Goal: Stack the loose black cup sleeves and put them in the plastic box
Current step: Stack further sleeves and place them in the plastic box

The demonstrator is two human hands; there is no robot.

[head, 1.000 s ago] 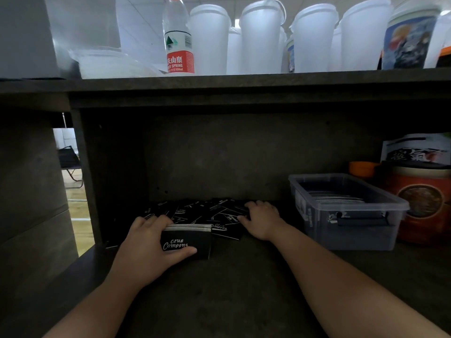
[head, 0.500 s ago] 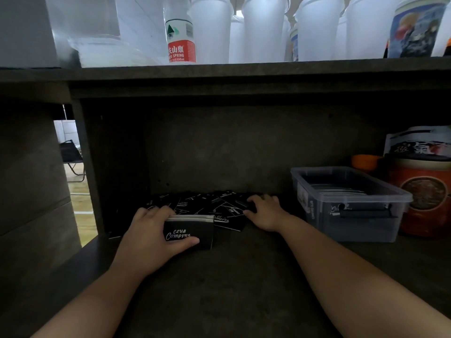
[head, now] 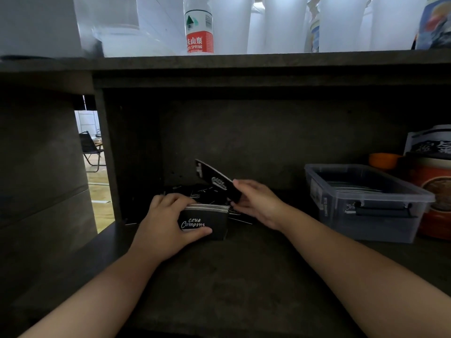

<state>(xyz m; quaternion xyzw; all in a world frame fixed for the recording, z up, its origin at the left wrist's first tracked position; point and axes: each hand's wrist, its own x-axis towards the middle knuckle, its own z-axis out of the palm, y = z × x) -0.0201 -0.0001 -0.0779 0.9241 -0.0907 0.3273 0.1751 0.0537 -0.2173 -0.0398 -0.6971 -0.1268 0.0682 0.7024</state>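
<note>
Dark grey shelf board (head: 244, 276) underneath everything. Clear rectangular plastic box (head: 366, 203), lidless, standing on that board; flat dark sleeves already lying inside. All places below given from the box.

Well to the left of the box: neat stack of flat black card cup sleeves printed "Club Camping" (head: 203, 220), standing on edge. Left hand (head: 168, 223) curled round it, thumb across the printed front and fingers over the top, gripping firmly. Just behind the stack, further left of the box: scattered heap of loose black sleeves (head: 192, 192) lying flat, dim and hard to count.

Between stack and box, raised off the board: single flat black cup sleeve (head: 217, 182), tilted, pinched at its lower right corner between thumb and fingertips of the right hand (head: 256, 203).

Handling, as judgement: light, thin, fairly stiff card; smooth faces likely to slide against each other, so a loose stack prone to fanning out. Best held across both broad faces, squeezing the stack flat, edges squared before lifting. Single sleeves easiest taken by a corner or short edge; bending or creasing likely under a hard pinch.
</note>
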